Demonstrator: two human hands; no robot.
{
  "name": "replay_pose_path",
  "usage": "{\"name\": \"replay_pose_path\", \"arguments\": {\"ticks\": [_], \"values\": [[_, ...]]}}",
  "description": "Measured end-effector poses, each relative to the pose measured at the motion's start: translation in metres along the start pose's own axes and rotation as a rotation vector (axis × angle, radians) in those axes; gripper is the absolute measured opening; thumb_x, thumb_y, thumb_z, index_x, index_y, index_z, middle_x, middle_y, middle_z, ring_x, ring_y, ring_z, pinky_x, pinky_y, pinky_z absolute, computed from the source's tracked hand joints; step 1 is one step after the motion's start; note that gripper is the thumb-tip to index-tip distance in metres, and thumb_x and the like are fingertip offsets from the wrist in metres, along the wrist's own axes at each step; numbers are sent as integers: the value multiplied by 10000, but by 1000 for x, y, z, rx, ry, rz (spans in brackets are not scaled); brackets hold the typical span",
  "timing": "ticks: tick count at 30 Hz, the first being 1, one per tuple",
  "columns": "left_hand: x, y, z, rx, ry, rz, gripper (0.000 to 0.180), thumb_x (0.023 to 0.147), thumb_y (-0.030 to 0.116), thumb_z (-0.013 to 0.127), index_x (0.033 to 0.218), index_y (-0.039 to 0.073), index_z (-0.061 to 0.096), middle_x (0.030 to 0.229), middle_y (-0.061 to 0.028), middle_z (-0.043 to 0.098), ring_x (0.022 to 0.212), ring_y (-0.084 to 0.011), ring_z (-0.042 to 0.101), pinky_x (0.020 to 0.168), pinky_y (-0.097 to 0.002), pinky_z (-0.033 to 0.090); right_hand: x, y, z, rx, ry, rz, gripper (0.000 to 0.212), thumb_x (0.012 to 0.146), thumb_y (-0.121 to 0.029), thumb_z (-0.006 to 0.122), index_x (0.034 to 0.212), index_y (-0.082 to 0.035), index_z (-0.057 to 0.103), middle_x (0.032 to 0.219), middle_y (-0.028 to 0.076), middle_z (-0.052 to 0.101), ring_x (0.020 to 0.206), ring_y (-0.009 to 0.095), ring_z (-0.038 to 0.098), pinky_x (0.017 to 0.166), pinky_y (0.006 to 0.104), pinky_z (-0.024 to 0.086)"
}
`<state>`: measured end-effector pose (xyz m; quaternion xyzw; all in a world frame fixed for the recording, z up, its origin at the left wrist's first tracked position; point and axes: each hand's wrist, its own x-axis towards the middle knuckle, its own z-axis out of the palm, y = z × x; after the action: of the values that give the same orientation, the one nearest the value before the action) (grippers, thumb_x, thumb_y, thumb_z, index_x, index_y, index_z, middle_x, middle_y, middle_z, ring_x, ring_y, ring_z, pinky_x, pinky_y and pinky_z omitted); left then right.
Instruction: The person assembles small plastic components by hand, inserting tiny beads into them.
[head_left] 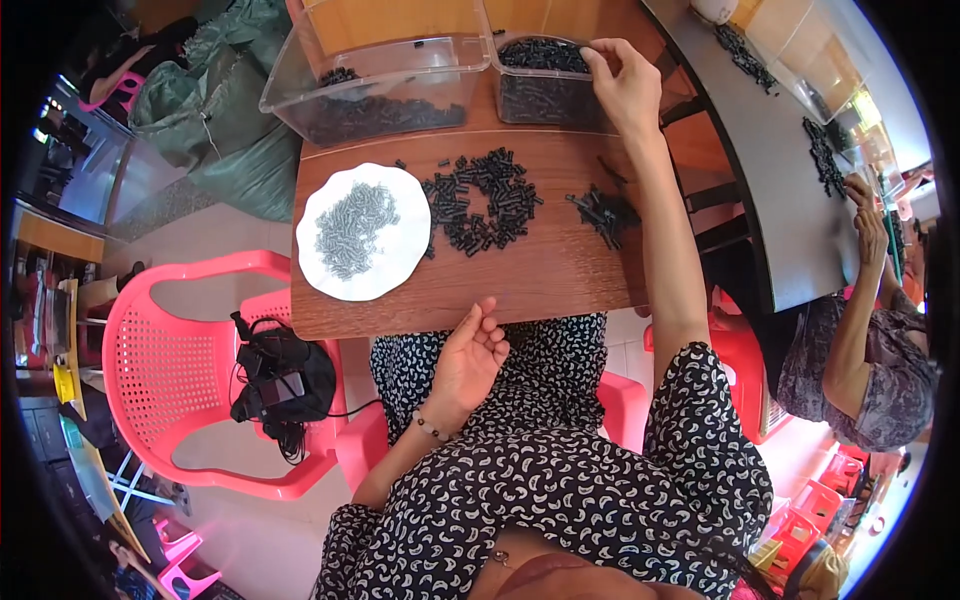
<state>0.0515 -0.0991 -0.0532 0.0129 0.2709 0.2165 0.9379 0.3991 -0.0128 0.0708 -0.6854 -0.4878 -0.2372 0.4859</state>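
Head view: left hand (470,362) half-open near the tabletop (520,290); right hand (628,90) at the small bin (545,103), grip unclear.

A head-worn fisheye looks down onto the tabletop (560,272).

Tbl (540,285) front free R of plate (411,225), but blk pile (513,205) blocks rear.

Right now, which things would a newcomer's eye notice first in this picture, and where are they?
First comes the white, wavy-edged plate bearing small clear pieces, on the left of the brown wood-grained table. Just right of it, short black tubular pieces lie in a rough ring, with the person's right hand beyond, at a clear plastic box. The bright pink perforated plastic chair stands left of the table.
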Motion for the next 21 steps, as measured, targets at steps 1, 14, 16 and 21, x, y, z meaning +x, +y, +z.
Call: {"name": "replay_pose_path", "arguments": {"ticks": [1, 14, 16, 21], "values": [[1, 1, 1, 0, -4, -5, 280, 944, 251, 594, 1149, 61, 598, 814, 34, 551, 772, -93, 514, 717, -239, 439, 1, 4, 1, -66, -6, 23, 147, 795, -162, 718, 888, -55, 678, 745, 101, 664, 665, 227, 637, 624, 321, 504], [5, 7, 6, 22, 65, -74, 263, 929, 210, 606, 1112, 22, 613, 786, 8, 580, 738, -107, 523, 713, -250, 447, -154, -56, -40, 175, -603, 14, 149, 741, -46, 740, 876, -23, 681, 815, 92, 658, 780, 250, 579, 658, 340, 466], [5, 7, 6, 3, 75, -77, 223, 943, 176, 569, 1093, 20, 623, 777, 7, 578, 735, -123, 522, 712, -264, 449, -164, -58, -39, 163, -613, 19, 170, 728, -44, 750, 882, -21, 680, 794, 96, 647, 775, 261, 573, 669, 347, 464], [5, 6, 2, -4, 78, -69, 231, 932, 178, 577, 1091, 17, 623, 789, 3, 588, 742, -126, 526, 711, -264, 447, -175, -55, -30, 139, -595, 46, 159, 740, -75, 739, 879, -45, 667, 767, 79, 629, 791, 268, 568, 698, 364, 466]]}}
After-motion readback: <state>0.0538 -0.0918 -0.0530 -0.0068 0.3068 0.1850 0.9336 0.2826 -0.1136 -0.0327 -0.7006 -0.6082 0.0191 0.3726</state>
